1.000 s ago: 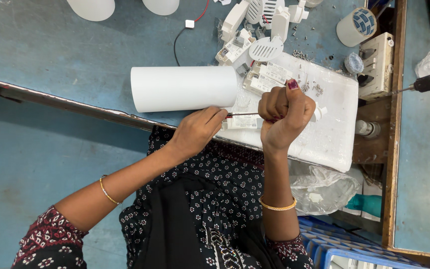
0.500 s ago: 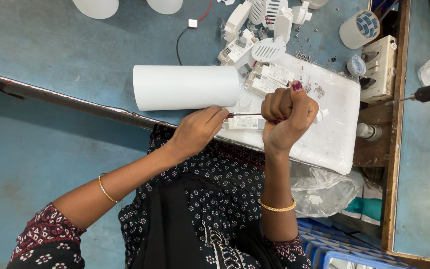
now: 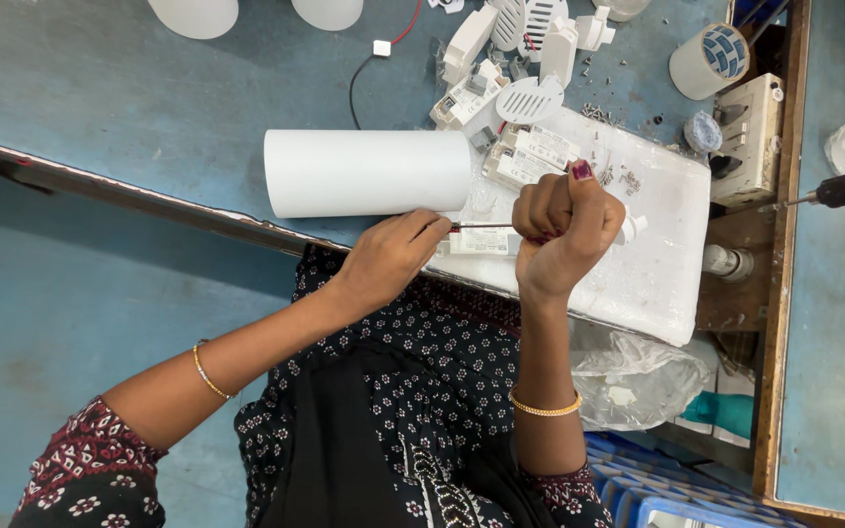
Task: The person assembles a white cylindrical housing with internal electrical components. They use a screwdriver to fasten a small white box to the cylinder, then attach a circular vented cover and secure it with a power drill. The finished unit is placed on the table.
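The right hand (image 3: 567, 230) is clenched round a thin dark-shafted screwdriver (image 3: 486, 227). The left hand (image 3: 393, 256) pinches its tip, just below the white plastic cylinder (image 3: 368, 172).

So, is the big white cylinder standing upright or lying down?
Lying down: the white cylinder rests on its side along the blue table edge.

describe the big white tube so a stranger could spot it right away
Start at the blue table. Along its near edge, just above the left hand, the white cylinder lies on its side. It is smooth, plain and far larger than the small white parts beside it.
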